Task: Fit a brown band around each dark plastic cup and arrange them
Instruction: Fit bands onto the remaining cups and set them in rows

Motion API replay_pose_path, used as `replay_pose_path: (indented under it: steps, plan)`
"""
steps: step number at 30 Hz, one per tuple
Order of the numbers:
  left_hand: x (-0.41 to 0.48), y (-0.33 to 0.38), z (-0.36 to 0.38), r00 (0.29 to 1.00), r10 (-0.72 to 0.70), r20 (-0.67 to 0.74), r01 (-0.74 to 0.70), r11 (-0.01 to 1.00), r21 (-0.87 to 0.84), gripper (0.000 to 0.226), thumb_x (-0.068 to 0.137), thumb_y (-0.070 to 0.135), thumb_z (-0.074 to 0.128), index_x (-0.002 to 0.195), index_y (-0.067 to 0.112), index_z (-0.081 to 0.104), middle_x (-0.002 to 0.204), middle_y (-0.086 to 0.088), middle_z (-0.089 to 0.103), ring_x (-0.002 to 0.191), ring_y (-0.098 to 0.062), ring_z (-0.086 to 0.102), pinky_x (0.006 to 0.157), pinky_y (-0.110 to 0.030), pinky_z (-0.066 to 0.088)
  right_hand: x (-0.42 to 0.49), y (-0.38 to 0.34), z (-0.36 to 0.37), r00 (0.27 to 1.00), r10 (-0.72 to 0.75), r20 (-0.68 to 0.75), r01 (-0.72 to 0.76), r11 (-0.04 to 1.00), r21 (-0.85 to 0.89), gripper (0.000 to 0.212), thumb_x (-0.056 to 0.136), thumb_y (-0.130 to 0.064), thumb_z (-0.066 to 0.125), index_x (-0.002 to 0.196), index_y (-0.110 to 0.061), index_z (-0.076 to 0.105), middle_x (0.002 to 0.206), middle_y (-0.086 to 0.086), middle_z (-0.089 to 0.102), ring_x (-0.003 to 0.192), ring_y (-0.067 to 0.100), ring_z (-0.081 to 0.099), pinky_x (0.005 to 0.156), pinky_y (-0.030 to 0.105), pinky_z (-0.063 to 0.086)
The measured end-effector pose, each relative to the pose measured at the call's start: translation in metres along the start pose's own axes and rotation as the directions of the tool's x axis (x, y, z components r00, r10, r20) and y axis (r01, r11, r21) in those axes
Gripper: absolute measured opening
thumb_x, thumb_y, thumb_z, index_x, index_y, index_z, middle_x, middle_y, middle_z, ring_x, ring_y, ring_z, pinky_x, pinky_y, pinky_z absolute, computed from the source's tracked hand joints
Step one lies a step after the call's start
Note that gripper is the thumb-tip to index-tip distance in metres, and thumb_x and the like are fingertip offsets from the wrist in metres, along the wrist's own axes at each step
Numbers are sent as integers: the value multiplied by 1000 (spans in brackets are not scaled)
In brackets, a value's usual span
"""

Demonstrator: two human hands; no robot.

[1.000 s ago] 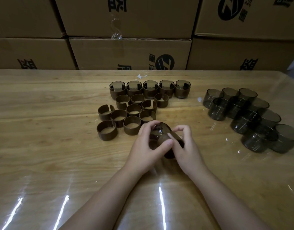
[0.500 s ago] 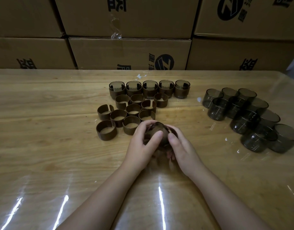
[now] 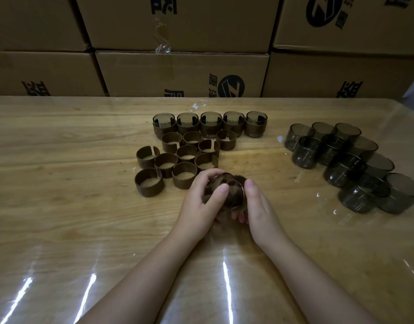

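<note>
The dark translucent plastic cup lies tilted between both grips. The left grip clasps its left side, and the right grip wraps its right side. Loose brown split bands sit just beyond the left grip.

All the print I can see is black and sits on the cardboard boxes. I take the lower middle box as my landmark. Low on its front, toward the right, is a round black logo with a slanted, Z-like mark. Just left of the logo is a column of Chinese characters, and farther left a cut-off character. The box up and to the right carries the same logo, larger. The box directly above shows one big character. The left neighbour and the right neighbour each bear one bold character. I cannot read any of the characters.
</note>
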State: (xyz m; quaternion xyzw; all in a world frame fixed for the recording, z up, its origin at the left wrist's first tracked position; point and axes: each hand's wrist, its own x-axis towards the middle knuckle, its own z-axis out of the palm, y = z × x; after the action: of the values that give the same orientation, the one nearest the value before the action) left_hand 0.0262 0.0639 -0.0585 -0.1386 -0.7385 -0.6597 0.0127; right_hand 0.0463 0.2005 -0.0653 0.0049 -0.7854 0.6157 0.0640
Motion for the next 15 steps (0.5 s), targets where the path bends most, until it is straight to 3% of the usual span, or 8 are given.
replay_pose_path:
  steps: [5, 9, 15]
  plan:
    - [-1, 2, 1, 1000, 6, 10, -6, 1000, 3, 38, 75, 61, 52, 109, 44, 53, 110, 2, 56, 86, -13, 63, 52, -21, 51, 1, 2, 0, 1000, 5, -22, -5, 1000, -6, 58, 82, -69, 21, 87, -25, 59, 62, -8, 62, 56, 5, 56, 52, 18, 41]
    - [0, 0, -1, 1000, 11, 12, -11, 1000, 28, 38, 76, 61, 50, 110, 43, 52, 111, 0, 58, 88, -17, 63, 59, -26, 53, 2, 4, 0, 999, -1, -37, 0, 1000, -23, 58, 82, -69, 20, 85, -26, 59, 61, -4, 61, 56, 8, 56, 54, 23, 41]
    - [-2, 3, 2, 999, 21, 31, -20, 999, -28, 41, 77, 58, 51, 112, 37, 52, 111, -6, 57, 75, -5, 64, 51, -20, 51, 3, 5, 0, 998, -14, -68, 11, 999, -36, 56, 85, -64, 20, 84, -24, 59, 59, 0, 59, 55, 9, 55, 55, 26, 41]
